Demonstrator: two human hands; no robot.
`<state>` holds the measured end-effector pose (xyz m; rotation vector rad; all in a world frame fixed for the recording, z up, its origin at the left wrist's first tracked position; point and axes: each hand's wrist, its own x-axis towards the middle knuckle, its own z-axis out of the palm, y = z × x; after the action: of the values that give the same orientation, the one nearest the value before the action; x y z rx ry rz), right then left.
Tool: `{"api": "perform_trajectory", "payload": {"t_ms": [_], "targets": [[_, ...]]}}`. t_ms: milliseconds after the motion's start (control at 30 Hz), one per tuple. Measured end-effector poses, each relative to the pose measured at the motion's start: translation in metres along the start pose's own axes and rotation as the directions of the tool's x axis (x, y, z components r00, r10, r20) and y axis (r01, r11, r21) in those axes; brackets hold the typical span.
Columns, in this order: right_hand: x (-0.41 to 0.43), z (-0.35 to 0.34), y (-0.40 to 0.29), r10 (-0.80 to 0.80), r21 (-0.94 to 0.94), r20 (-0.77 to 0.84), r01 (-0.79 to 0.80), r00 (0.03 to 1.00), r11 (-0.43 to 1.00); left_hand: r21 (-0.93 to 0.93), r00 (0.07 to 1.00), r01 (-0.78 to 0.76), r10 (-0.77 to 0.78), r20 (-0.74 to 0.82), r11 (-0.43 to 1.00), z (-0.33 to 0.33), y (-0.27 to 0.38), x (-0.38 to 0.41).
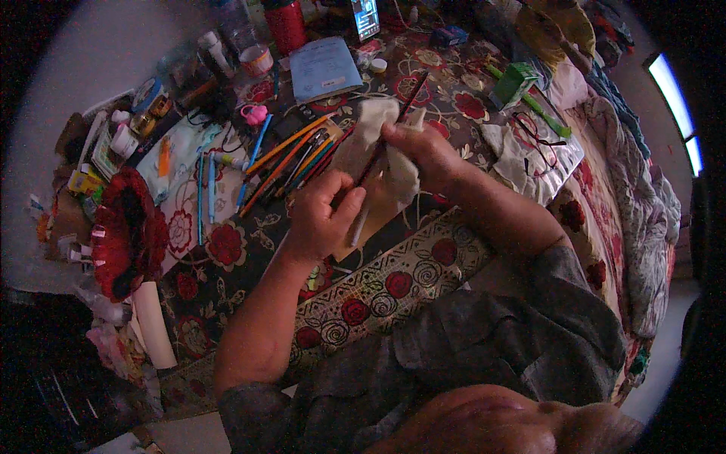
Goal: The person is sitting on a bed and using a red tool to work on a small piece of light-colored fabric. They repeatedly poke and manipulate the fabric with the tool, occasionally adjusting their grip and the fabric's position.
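Note:
A slim dark rod (417, 93), a pencil or a brush, runs slantwise between my two hands. My left hand (323, 213) grips its near end between thumb and curled fingers. Farther along, my right hand (428, 159) pinches the rod through a pale cloth (379, 116), whose folds hang below the fingers. Under the hands lies a brown board or card (377, 218). Left of it is a pile of colored pencils and brushes (295, 159). Which end of the rod is the tip is too dark to tell.
Blue sticks (211, 187) and a pink figurine (254, 114) lie left. A blue booklet (326, 68), a red bottle (285, 25) and a lit phone (364, 20) are behind. Eyeglasses (539, 142) rest on cloth at right, by a green box (515, 85). A red ruffled object (127, 232) stands far left.

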<state>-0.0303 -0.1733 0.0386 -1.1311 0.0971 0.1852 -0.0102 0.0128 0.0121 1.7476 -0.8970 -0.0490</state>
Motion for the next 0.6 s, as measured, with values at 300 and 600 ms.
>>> {"api": "perform_trajectory", "payload": {"t_ms": [300, 600], "targets": [[-0.006, -0.002, 0.012, 0.095, -0.026, 0.069, -0.093, 0.993, 0.995, -0.012, 0.999, 0.03, -0.029, 0.024, 0.999, 0.0, 0.009, 0.0], [-0.013, 0.008, 0.015, 0.048, -0.091, 0.165, -0.033, 0.985, 0.995, -0.123, 1.0, -0.016, 0.016, -0.002, 0.992, 0.004, 0.004, 0.001]]}}
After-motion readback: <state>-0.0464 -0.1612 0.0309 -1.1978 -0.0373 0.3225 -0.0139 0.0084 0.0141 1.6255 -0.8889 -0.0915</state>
